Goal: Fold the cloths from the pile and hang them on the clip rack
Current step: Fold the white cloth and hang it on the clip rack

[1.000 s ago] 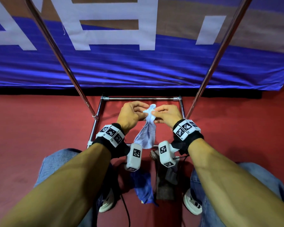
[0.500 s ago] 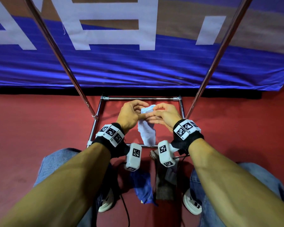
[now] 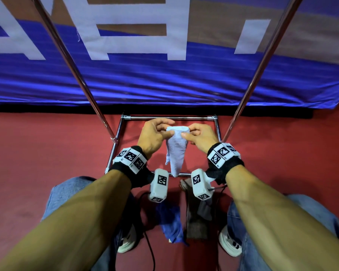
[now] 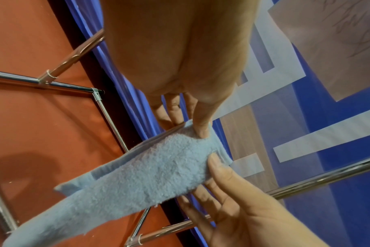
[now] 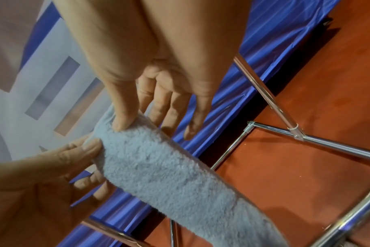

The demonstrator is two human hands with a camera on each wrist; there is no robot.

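Big blue banner [image 3: 164, 79] fills the top of the head view, red floor [image 3: 37, 163] below it, and the chrome rack [image 3: 168, 118] stands dead centre, its two poles slanting up to the top corners and its base frame lying square on the floor. No clips show in any view, so where this one will hang I cannot tell.

Lower centre, between the shoes, the pile waits on the floor: a dark blue cloth [image 3: 171, 225] and a grey cloth [image 3: 197, 220] just beside it.

Now the action, mid-frame: the towel [image 3: 175, 151], pale blue, is up in the air over the rack base. A second ago it dangled bunched and twisted from a single gathered point with the fingers crowded together; half a second ago it was tightening into a strip; now its top edge is pulled out flat and level between two separate pinches, and the rest drops as a narrow folded band.

Left hand [image 3: 155, 135] pinches the left top corner, thumb on the near face, fingers behind. Right hand [image 3: 199, 137] pinches the right corner the same way, spare fingers fanned loose in the right wrist view.

My read: the fold is essentially made, edges look lined up, and the hanging comes next
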